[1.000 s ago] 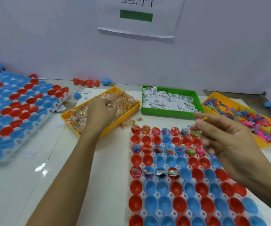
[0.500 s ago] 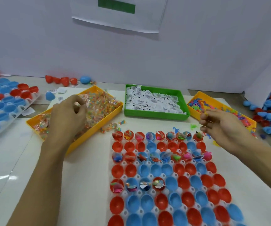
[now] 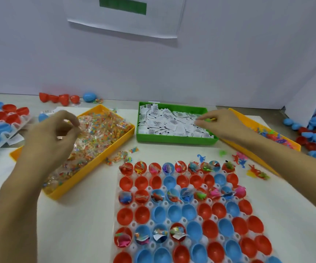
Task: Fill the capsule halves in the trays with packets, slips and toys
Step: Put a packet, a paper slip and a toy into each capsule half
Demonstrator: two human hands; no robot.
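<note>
Capsule halves (image 3: 174, 213): 3 bins; L hand (image 3: 52, 137) fingers pinch packet, R hand (image 3: 221, 124) fingers pinch toy

The tray (image 3: 172, 215) in the lower middle of the frame holds red and blue capsule halves (image 3: 176, 213) in a mixed, irregular pattern on clear plastic. At centre left, a yellow bin (image 3: 88, 173) carries clear packets (image 3: 100, 133) speckled orange, yellow, green and red. At upper centre, a green bin (image 3: 174, 141) holds white slips (image 3: 172, 122) with black printed bars. At right, another yellow bin (image 3: 252, 149) shows pink, green and blue toys (image 3: 271, 133). The counter (image 3: 73, 224) is white. A white sheet (image 3: 123, 16) at the top bears a green rectangle.
</note>
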